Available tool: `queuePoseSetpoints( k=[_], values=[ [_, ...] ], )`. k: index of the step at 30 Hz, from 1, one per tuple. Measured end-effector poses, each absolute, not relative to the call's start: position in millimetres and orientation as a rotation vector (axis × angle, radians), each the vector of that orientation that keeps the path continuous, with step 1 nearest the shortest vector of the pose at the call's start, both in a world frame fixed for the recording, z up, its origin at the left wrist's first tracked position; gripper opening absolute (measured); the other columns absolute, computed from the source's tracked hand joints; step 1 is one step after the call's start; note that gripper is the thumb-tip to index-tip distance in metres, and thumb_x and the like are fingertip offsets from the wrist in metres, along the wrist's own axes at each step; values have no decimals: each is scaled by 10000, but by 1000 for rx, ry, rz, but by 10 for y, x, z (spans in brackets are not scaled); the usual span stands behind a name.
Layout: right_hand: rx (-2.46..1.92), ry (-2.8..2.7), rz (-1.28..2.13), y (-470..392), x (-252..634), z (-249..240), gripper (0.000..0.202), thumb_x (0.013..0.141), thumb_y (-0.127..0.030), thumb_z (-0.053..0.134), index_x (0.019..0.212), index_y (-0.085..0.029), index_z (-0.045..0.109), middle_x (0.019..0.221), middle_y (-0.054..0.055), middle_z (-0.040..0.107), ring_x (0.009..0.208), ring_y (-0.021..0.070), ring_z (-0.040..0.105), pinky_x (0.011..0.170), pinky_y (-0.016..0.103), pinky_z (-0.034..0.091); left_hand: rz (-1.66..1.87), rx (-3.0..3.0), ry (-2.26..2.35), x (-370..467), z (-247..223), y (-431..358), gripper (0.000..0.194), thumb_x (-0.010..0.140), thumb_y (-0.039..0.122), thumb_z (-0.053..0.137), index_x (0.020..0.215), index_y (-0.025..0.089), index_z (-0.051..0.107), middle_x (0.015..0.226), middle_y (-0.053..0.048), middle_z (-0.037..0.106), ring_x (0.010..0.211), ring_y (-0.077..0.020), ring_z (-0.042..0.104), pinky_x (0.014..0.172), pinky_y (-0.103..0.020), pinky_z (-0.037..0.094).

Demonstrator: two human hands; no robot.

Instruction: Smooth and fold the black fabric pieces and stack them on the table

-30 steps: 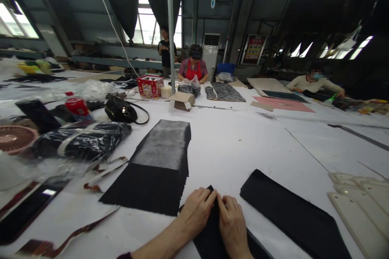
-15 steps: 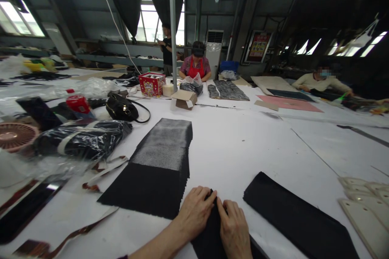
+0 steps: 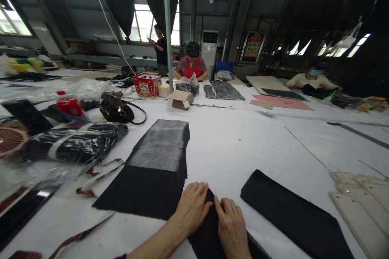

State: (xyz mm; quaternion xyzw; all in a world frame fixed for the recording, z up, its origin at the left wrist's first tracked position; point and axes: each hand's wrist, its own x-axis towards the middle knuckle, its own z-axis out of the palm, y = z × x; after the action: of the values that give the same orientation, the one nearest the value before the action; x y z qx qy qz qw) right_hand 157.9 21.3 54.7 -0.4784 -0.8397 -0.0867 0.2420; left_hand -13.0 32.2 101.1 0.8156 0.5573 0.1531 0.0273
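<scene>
A black fabric piece (image 3: pixel 207 232) lies lengthwise on the white table, running toward me, with its far end under my fingers. My left hand (image 3: pixel 192 205) is closed at its far left edge, fingers curled and pressed together. On the opposite edge my right hand (image 3: pixel 231 222) grips the cloth, index finger pointing forward along it and the other fingers bent. Both thumbs are partly hidden. Just left of my hands rests a stack of black fabric pieces (image 3: pixel 136 190), its far part coated greyish white. Farther right is a folded black fabric panel (image 3: pixel 294 212).
Pale panels with holes (image 3: pixel 358 206) lie at the right edge. On the left are a plastic-wrapped bundle (image 3: pixel 79 141), a black handbag (image 3: pixel 117 109), a red bottle (image 3: pixel 69 107) and a pink fan (image 3: pixel 10 141). A small carton (image 3: pixel 180 100) stands near a post. Co-workers are across the table.
The view has shifted slightly to the right. My left fingers have drawn back a little from the cloth's tip, and more of its far end shows between my hands.
</scene>
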Motion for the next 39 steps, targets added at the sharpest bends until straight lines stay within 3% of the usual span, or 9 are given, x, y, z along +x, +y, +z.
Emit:
queuePoseSetpoints(
  k=[4, 9, 15, 18, 24, 33, 39],
  values=[
    [-1356, -2271, -241, 254, 1455, 575, 462, 822, -4, 414, 1213, -220, 532, 892, 61, 537, 806, 218, 488, 693, 351, 379, 547, 2617, 1682, -205, 1167, 409, 449, 915, 205, 483, 1357, 182, 404, 1307, -100, 496, 1163, -262, 460, 1033, -427, 339],
    [-1384, -2236, -185, 354, 1284, 624, 402, 858, -28, 419, 1199, -201, 540, 868, 53, 517, 798, 203, 484, 679, 322, 380, 459, 2624, 1516, -220, 1075, 417, 379, 871, 56, 418, 1220, 157, 526, 1165, -81, 599, 1122, -212, 508, 997, -336, 390],
    [-1330, -2240, -129, 329, 1392, 630, 404, 873, -35, 404, 1223, -194, 528, 884, 57, 523, 810, 196, 495, 684, 313, 390, 381, 2725, 1437, -282, 1010, 403, 497, 844, 66, 453, 1329, 174, 446, 1274, -86, 547, 1241, -219, 435, 1138, -413, 212],
    [-1328, -2240, -132, 280, 1469, 625, 392, 876, -39, 406, 1200, -209, 546, 881, 56, 529, 815, 198, 501, 688, 317, 391, 299, 2788, 1392, -280, 1079, 413, 469, 850, 107, 481, 1314, 175, 471, 1274, -94, 540, 1267, -237, 409, 1146, -424, 185],
    [-1311, -2227, -127, 167, 1626, 594, 348, 889, -40, 389, 1151, -196, 557, 880, 57, 531, 819, 196, 503, 694, 318, 396, 227, 2864, 1353, -214, 1066, 417, 454, 864, 139, 478, 1318, 139, 462, 1273, -114, 536, 1286, -241, 386, 1138, -405, 193],
    [-1331, -2227, -138, 9, 1858, 565, 342, 887, -36, 407, 1149, -186, 568, 887, 57, 527, 802, 192, 500, 700, 320, 401, 162, 2912, 1335, -81, 1104, 305, 484, 865, 138, 498, 1343, 183, 441, 1284, -123, 514, 1274, -251, 394, 1130, -432, 208],
    [-1303, -2209, -125, -86, 2005, 585, 358, 880, -31, 396, 1141, -193, 581, 887, 58, 539, 809, 191, 515, 701, 314, 414, 204, 2902, 1250, 15, 1151, 255, 479, 865, 101, 464, 1334, 196, 448, 1146, -88, 569, 1123, -220, 505, 1085, -401, 301]
  ],
)
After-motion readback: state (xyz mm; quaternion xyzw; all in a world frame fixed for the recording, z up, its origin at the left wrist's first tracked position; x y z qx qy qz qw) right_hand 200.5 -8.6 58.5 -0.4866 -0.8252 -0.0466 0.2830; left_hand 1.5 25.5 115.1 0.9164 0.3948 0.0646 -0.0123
